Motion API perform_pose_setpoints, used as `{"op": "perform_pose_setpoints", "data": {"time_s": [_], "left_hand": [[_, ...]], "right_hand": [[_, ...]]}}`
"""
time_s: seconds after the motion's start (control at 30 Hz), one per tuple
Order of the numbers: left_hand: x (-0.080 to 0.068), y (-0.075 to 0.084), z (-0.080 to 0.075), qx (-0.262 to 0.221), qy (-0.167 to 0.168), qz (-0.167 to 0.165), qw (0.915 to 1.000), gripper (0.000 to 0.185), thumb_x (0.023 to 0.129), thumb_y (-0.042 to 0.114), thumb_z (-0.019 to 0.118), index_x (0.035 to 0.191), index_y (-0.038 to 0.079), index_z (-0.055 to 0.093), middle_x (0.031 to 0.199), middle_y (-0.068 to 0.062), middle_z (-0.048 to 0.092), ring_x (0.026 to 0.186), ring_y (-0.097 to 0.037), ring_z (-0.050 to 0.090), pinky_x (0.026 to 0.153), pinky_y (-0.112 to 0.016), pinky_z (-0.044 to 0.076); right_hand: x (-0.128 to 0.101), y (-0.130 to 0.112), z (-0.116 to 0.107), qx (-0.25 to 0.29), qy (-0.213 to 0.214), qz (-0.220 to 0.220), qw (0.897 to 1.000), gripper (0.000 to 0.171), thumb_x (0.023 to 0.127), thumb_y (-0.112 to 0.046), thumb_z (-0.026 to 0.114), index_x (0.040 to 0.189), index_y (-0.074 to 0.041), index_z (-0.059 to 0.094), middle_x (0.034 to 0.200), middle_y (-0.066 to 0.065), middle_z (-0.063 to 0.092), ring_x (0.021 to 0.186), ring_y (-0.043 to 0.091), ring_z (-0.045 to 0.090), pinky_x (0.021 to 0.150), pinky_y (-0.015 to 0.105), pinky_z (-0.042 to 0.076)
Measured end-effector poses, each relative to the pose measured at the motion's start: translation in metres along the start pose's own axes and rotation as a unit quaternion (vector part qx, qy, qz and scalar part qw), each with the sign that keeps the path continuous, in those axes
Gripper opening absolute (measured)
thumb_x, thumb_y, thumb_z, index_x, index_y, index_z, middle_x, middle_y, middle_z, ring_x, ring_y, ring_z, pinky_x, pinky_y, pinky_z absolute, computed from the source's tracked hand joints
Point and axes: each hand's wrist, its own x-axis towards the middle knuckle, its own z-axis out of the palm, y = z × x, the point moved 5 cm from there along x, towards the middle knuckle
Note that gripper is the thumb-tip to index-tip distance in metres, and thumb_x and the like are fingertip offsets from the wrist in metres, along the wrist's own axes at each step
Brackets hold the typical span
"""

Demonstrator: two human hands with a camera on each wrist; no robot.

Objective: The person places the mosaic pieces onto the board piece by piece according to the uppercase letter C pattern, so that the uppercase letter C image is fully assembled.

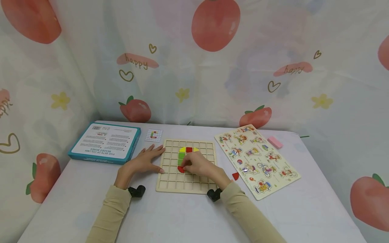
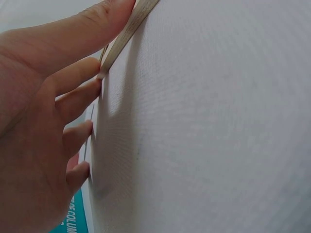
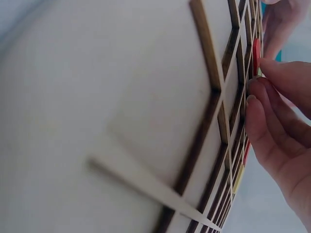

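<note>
The wooden grid board [image 1: 170, 185] lies on the table, its squares partly filled with yellow, red and green pieces. My right hand [image 1: 199, 164] is over the middle of the board, thumb and fingertips bent together at a red piece with a rounded edge [image 1: 180, 169]. In the right wrist view the thumb is right at this red piece [image 3: 256, 57], which sits at a square below the green piece [image 1: 180, 162]. With fingers spread, my left hand [image 1: 145, 161] rests at the board's left edge; its thumb [image 2: 92, 24] touches the rim.
A small pattern card [image 1: 154, 135] lies behind the board. At left is a blue-edged box [image 1: 106, 141]. A picture puzzle board [image 1: 258, 160] lies at right, with a loose red piece [image 1: 235, 176] beside it and a pink block [image 1: 275, 142] behind.
</note>
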Motion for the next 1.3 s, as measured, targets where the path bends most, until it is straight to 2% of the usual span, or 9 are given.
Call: {"op": "perform_pose_setpoints", "data": {"time_s": [0.13, 0.27, 0.67, 0.97, 1.13, 1.3], "left_hand": [[0.0, 0.001, -0.001, 0.002, 0.001, 0.004, 1.0, 0.097, 0.083, 0.04, 0.084, 0.162, 0.015, 0.034, 0.172, -0.008, 0.023, 0.16, -0.04, 0.0, 0.128, -0.063, -0.002], [-0.001, 0.001, -0.001, 0.005, 0.002, 0.006, 1.0, 0.097, 0.083, 0.041, 0.083, 0.162, 0.015, 0.033, 0.172, -0.008, 0.023, 0.16, -0.04, 0.0, 0.128, -0.062, -0.002], [-0.003, -0.001, -0.003, 0.007, 0.008, 0.01, 0.9999, 0.097, 0.083, 0.042, 0.083, 0.162, 0.014, 0.033, 0.171, -0.009, 0.023, 0.16, -0.041, 0.001, 0.128, -0.063, -0.001], [-0.003, -0.002, -0.001, -0.001, 0.006, 0.005, 1.0, 0.097, 0.082, 0.04, 0.084, 0.162, 0.015, 0.034, 0.172, -0.009, 0.023, 0.16, -0.04, 0.0, 0.128, -0.063, -0.002], [-0.001, -0.001, 0.0, 0.004, 0.004, 0.011, 0.9999, 0.097, 0.083, 0.041, 0.083, 0.162, 0.015, 0.033, 0.172, -0.008, 0.022, 0.16, -0.04, 0.0, 0.128, -0.062, -0.002], [0.0, -0.001, 0.0, 0.003, 0.004, 0.015, 0.9999, 0.097, 0.083, 0.04, 0.083, 0.162, 0.014, 0.033, 0.171, -0.009, 0.023, 0.16, -0.041, 0.0, 0.128, -0.062, -0.002]], "right_hand": [[0.0, 0.0, 0.001, 0.006, -0.004, -0.003, 1.0, 0.003, 0.093, -0.008, 0.075, 0.095, -0.008, 0.077, 0.091, -0.001, 0.074, 0.079, 0.01, 0.059, 0.072, 0.023, 0.053], [0.002, -0.002, 0.003, 0.01, -0.016, -0.002, 1.0, 0.011, 0.091, -0.015, 0.079, 0.099, -0.007, 0.075, 0.085, -0.002, 0.069, 0.076, 0.01, 0.058, 0.069, 0.022, 0.051], [-0.001, -0.002, 0.001, 0.009, -0.023, -0.012, 1.0, 0.011, 0.092, -0.006, 0.074, 0.103, -0.006, 0.073, 0.085, -0.001, 0.066, 0.078, 0.012, 0.056, 0.07, 0.023, 0.05], [-0.023, 0.011, -0.012, 0.017, -0.008, -0.008, 1.0, 0.009, 0.093, -0.01, 0.074, 0.102, -0.008, 0.074, 0.091, -0.002, 0.069, 0.083, 0.011, 0.058, 0.074, 0.023, 0.052], [-0.041, 0.023, -0.018, 0.004, 0.011, -0.013, 1.0, 0.009, 0.093, -0.008, 0.073, 0.102, -0.007, 0.074, 0.09, -0.001, 0.069, 0.079, 0.008, 0.058, 0.072, 0.021, 0.052], [-0.061, 0.036, -0.025, 0.018, 0.03, -0.011, 0.999, 0.011, 0.092, -0.006, 0.072, 0.103, -0.005, 0.074, 0.091, 0.0, 0.07, 0.075, 0.008, 0.056, 0.068, 0.02, 0.05]]}}
